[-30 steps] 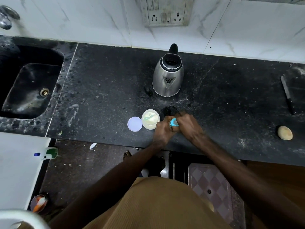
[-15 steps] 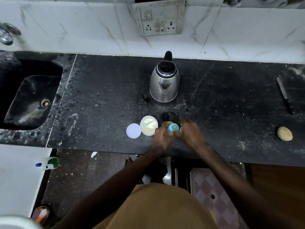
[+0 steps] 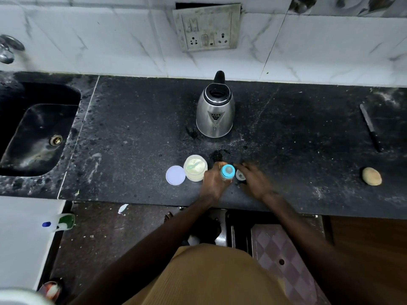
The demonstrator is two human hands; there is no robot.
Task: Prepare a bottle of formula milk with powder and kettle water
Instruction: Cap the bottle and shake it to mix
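Your small baby bottle with the bright blue screw collar (image 3: 227, 172) stands upright near the front edge of the black speckled stone counter (image 3: 132, 139), with your left hand (image 3: 213, 183) wrapped around its body. Right beside it sits a small clear cap (image 3: 240, 174), and your right hand (image 3: 255, 180) is spread flat next to that, fingers loose, gripping nothing. Just left of the bottle is the open round tub of pale powder (image 3: 195, 167) with a scoop inside, its white lid (image 3: 175, 175) touching it. The steel kettle (image 3: 215, 111) sits further back. Can't read any labels on anything.
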